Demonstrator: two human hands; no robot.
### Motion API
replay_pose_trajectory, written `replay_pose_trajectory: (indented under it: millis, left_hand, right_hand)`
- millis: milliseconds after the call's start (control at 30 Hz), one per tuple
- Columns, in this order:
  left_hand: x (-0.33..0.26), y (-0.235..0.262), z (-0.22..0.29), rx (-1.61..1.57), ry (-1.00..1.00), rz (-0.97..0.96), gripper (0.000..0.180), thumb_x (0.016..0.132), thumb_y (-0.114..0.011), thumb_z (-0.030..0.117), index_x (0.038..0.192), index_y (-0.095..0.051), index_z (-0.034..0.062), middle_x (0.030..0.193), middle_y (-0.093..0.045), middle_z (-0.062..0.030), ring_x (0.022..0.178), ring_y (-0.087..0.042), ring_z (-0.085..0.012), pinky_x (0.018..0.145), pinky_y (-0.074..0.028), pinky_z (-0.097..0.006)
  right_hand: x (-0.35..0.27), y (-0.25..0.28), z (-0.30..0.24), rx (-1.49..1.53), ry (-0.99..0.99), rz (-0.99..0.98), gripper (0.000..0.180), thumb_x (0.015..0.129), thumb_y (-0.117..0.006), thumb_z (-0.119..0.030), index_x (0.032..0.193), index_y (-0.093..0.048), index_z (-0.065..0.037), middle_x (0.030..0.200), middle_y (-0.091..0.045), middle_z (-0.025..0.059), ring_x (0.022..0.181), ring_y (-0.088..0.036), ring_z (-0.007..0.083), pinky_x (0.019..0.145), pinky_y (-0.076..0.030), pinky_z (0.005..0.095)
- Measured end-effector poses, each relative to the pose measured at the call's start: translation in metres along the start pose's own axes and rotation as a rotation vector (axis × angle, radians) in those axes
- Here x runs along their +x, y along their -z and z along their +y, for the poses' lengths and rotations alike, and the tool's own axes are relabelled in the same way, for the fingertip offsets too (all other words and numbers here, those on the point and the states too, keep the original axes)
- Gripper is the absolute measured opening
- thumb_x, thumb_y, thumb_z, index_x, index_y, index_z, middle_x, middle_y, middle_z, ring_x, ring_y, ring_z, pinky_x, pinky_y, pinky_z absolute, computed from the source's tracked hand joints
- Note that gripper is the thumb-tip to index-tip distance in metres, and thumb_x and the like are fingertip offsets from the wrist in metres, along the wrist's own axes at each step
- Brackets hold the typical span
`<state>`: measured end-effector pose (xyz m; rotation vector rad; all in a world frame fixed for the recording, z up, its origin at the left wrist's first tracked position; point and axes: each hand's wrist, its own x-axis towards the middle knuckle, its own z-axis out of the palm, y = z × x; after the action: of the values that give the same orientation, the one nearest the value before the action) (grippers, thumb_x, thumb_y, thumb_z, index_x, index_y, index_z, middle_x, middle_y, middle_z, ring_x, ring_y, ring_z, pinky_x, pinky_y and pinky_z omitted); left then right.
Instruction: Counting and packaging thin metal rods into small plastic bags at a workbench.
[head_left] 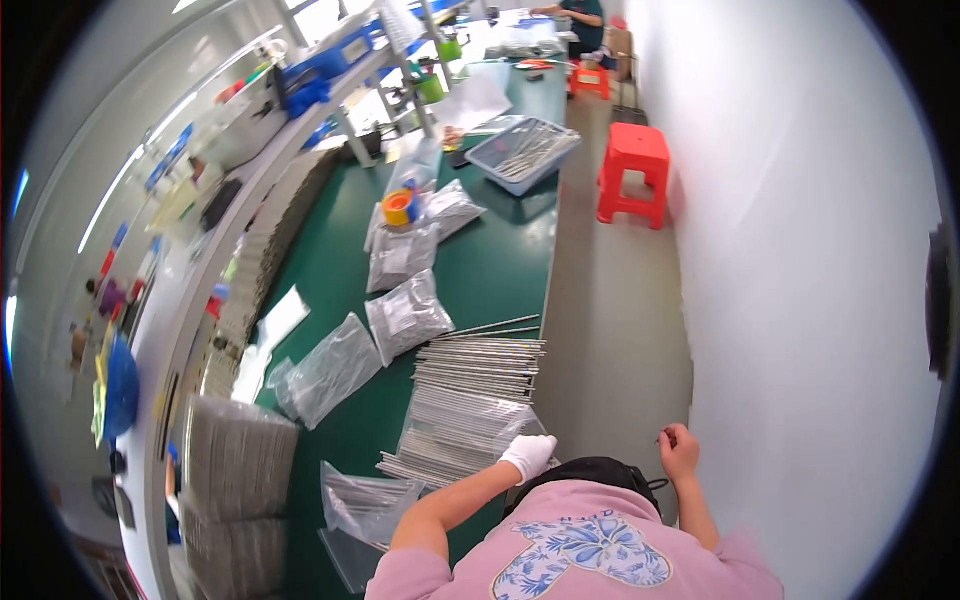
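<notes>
My left hand (530,456), in a white glove, is closed at the table's edge, beside the ends of many thin silvery metal rods (480,365). What it holds, if anything, is hidden. A clear plastic bag (470,420) lies across part of the rods. My bare right hand (680,452) is held out over the aisle by the wall, its fingers curled. A tiny dark speck shows at its fingertips, too small to name. Left of my left forearm, another clear bag (370,500) with rods inside lies on the green table (500,260).
Filled clear bags (408,315) and a flatter bag (330,370) lie farther up, with yellow-orange tape (399,208) and a tray of rods (525,185). Stacked grey sheets (235,460) stand left. A red stool (635,175) is in the aisle; another person (585,25) sits at the far end.
</notes>
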<state>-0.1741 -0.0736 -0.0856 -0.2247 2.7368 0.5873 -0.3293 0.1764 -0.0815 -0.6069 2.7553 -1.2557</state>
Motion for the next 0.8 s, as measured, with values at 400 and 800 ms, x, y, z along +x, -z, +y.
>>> replay_pose_trajectory:
  millis: [400, 800]
  left_hand:
    - [0.000, 0.017, 0.010, 0.054, -0.153, -0.031, 0.040, 0.086, -0.041, 0.035, 0.065, -0.056, 0.0048, 0.061, -0.058, -0.0169, 0.056, -0.058, -0.0349, 0.053, -0.046, -0.044]
    - [0.018, 0.086, 0.090, -0.174, -0.321, 0.221, 0.036, 0.083, -0.050, 0.031, 0.059, -0.053, 0.0050, 0.052, -0.054, -0.0142, 0.049, -0.055, -0.0318, 0.046, -0.045, -0.040]
  right_hand:
    - [0.004, 0.006, -0.016, -0.017, 0.029, -0.058, 0.006, 0.074, -0.059, -0.010, 0.076, -0.057, -0.005, 0.064, -0.061, 0.0066, 0.053, -0.058, 0.0161, 0.051, -0.045, 0.0263]
    - [0.005, 0.005, -0.017, 0.019, 0.025, -0.051, 0.007, 0.074, -0.059, -0.011, 0.076, -0.058, -0.005, 0.065, -0.062, 0.0071, 0.053, -0.059, 0.0165, 0.050, -0.045, 0.0269]
